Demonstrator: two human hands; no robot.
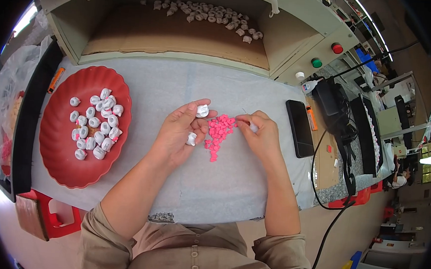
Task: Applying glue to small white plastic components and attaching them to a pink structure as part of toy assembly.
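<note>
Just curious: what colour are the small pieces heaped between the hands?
Bright pink pieces, seen clearly in the head view.

single head-worn fisheye view, steeply down and close over the grey-covered table

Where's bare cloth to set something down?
Free: cloth between red tray and left hand; near strip below pink pieces. Crowded: pile between left hand and right hand; black phone on the right.
</note>
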